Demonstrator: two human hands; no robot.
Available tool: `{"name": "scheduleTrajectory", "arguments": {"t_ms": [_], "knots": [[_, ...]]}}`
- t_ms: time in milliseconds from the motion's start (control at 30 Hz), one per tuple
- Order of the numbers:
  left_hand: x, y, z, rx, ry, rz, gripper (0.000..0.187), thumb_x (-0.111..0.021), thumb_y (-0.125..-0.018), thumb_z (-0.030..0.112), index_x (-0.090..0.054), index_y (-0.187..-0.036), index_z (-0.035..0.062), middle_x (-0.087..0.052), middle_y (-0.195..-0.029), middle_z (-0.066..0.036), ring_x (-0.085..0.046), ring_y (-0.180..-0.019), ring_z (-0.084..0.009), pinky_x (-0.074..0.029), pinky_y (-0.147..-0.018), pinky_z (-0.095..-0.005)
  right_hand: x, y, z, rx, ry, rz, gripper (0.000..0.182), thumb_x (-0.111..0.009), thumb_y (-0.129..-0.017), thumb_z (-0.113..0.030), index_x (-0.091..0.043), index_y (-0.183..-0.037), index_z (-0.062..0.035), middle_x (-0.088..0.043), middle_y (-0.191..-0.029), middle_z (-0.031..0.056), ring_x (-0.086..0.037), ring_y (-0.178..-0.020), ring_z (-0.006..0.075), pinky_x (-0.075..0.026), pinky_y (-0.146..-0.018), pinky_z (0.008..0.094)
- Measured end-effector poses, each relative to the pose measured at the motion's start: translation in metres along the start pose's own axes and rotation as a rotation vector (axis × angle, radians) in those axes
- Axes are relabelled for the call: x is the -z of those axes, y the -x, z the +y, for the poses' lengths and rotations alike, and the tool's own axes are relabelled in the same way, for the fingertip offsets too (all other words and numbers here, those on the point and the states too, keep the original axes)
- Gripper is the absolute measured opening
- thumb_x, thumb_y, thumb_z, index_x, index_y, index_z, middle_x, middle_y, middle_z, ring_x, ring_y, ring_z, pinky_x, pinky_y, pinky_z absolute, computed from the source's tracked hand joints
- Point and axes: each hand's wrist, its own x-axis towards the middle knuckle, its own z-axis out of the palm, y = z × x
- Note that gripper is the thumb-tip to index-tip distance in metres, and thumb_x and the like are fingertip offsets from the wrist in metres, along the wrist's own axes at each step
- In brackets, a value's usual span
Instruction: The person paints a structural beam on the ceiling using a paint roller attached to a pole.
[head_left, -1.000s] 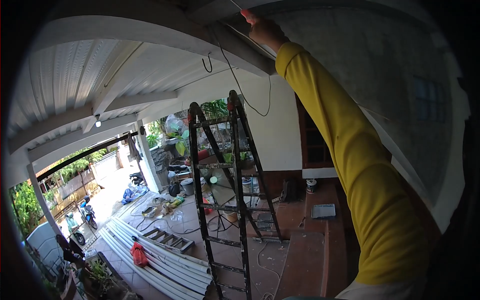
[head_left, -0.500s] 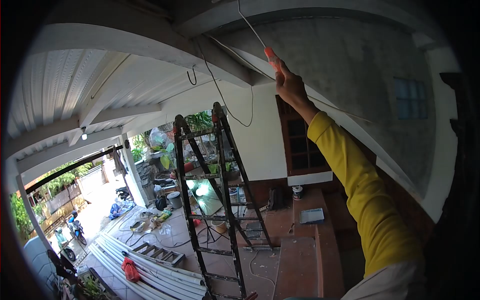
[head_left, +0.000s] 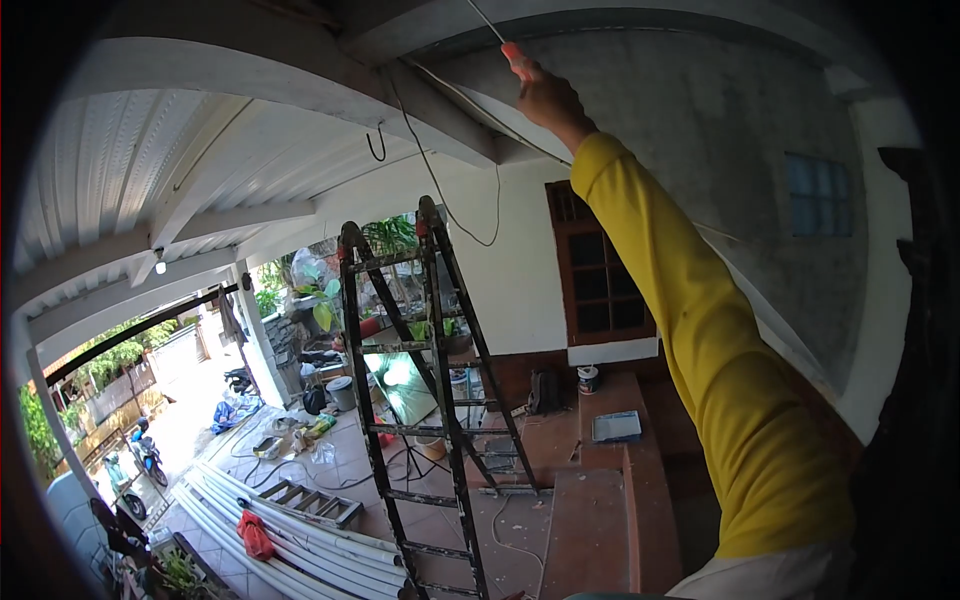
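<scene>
My right hand point(head_left: 553, 103), at the end of a raised yellow sleeve, is closed around the orange handle of what looks like a paint roller point(head_left: 518, 60). Its thin metal rod point(head_left: 487, 20) runs up past the top edge of the view, so its head is hidden. The hand is up near the concrete ceiling beam point(head_left: 430, 35), in front of the grey wall point(head_left: 690, 120). My left hand is not visible.
A paint-spattered stepladder point(head_left: 432, 330) stands ahead. Long white pipes point(head_left: 290, 540) with a red bag point(head_left: 254, 535) lie lower left. On the reddish ledge sit a paint tray point(head_left: 616, 427) and a paint can point(head_left: 588, 380). A loose cable point(head_left: 430, 170) and a hook point(head_left: 377, 145) hang overhead.
My right hand has moved up and to the left with the roller. Less of the rod shows now, and the view has shifted slightly.
</scene>
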Motion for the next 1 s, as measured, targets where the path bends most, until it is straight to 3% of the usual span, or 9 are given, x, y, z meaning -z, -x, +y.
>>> {"name": "scheduleTrajectory", "arguments": {"t_ms": [200,400,533,667,700,800,900,933,1000], "knots": [[-0.006,0.001,0.002,-0.026,0.023,-0.047,0.041,-0.064,-0.092,0.021,-0.056,-0.128,0.0024,-0.058,-0.128,-0.016,-0.052,-0.119,-0.0259,-0.042,-0.099,-0.0381,0.037,0.092,0.053,-0.050,0.096,-0.041,0.051,-0.050,-0.092,-0.024,-0.037,-0.140,-0.0160,-0.067,-0.091,0.0254,-0.065,-0.086,0.0445,-0.053,-0.076,0.0525],[-0.012,-0.003,0.004,-0.033,0.041,-0.099,0.041,-0.064,-0.092,0.021,-0.056,-0.128,0.0023,-0.059,-0.126,-0.016,-0.053,-0.118,-0.0258,-0.042,-0.098,-0.0379,0.065,0.124,0.062,-0.070,-0.043,0.061,0.054,-0.049,-0.093,-0.024,-0.035,-0.144,-0.0132,-0.067,-0.084,0.0243,-0.064,-0.082,0.0457,-0.053,-0.074,0.0506],[-0.014,-0.009,0.002,-0.017,0.057,-0.137,0.042,-0.064,-0.093,0.022,-0.055,-0.128,0.0022,-0.059,-0.126,-0.017,-0.053,-0.117,-0.0258,-0.043,-0.097,-0.0378,0.092,0.074,0.039,-0.162,-0.003,0.005,0.046,-0.048,-0.093,-0.023,-0.044,-0.137,-0.0118,-0.067,-0.101,0.0230,-0.064,-0.093,0.0432,-0.051,-0.083,0.0486],[-0.023,-0.018,-0.003,0.018,0.103,-0.195,0.042,-0.064,-0.093,0.022,-0.055,-0.128,0.0021,-0.059,-0.125,-0.017,-0.054,-0.116,-0.0258,-0.043,-0.096,-0.0376,0.091,0.000,0.026,-0.062,0.053,0.032,0.043,-0.049,-0.091,-0.027,-0.051,-0.129,-0.0074,-0.067,-0.102,0.0225,-0.065,-0.095,0.0381,-0.052,-0.082,0.0432],[-0.033,-0.018,-0.001,0.018,0.066,-0.125,0.042,-0.064,-0.093,0.023,-0.055,-0.129,0.0022,-0.058,-0.125,-0.017,-0.054,-0.115,-0.0263,-0.043,-0.096,-0.0378,0.096,-0.021,0.015,-0.111,-0.012,-0.052,0.041,-0.049,-0.091,-0.027,-0.053,-0.127,-0.0076,-0.066,-0.104,0.0219,-0.065,-0.096,0.0377,-0.052,-0.084,0.0430],[-0.070,-0.042,-0.120,-0.274,-0.038,0.122,0.044,-0.063,-0.093,0.025,-0.052,-0.130,0.0031,-0.057,-0.127,-0.016,-0.053,-0.117,-0.0258,-0.042,-0.098,-0.0374,0.086,-0.052,0.000,-0.148,-0.113,-0.098,0.039,-0.051,-0.089,-0.025,-0.054,-0.124,-0.0081,-0.066,-0.105,0.0210,-0.065,-0.096,0.0378,-0.052,-0.084,0.0437],[-0.049,-0.030,-0.002,-0.100,0.035,-0.117,0.043,-0.061,-0.095,0.028,-0.051,-0.130,0.0042,-0.056,-0.127,-0.017,-0.053,-0.118,-0.0249,-0.041,-0.099,-0.0368,0.064,-0.030,0.025,-0.057,-0.035,0.048,0.039,-0.051,-0.089,-0.022,-0.052,-0.125,-0.0081,-0.067,-0.102,0.0215,-0.066,-0.093,0.0393,-0.053,-0.081,0.0449],[-0.051,-0.027,-0.002,-0.119,0.057,-0.080,0.042,-0.060,-0.095,0.028,-0.051,-0.129,0.0046,-0.056,-0.126,-0.017,-0.053,-0.117,-0.0241,-0.041,-0.099,-0.0363,0.058,-0.021,0.031,-0.003,0.007,0.121,0.040,-0.052,-0.089,-0.022,-0.051,-0.126,-0.0080,-0.067,-0.101,0.0218,-0.066,-0.091,0.0400,-0.054,-0.079,0.0453],[-0.049,-0.020,0.009,-0.111,0.069,-0.094,0.042,-0.060,-0.095,0.028,-0.052,-0.129,0.0045,-0.056,-0.127,-0.017,-0.053,-0.118,-0.0247,-0.041,-0.099,-0.0366,0.068,0.017,0.034,-0.143,0.025,-0.063,0.046,-0.047,-0.090,-0.019,-0.042,-0.135,-0.0174,-0.063,-0.121,0.0144,-0.061,-0.105,0.0398,-0.049,-0.091,0.0463]]}}
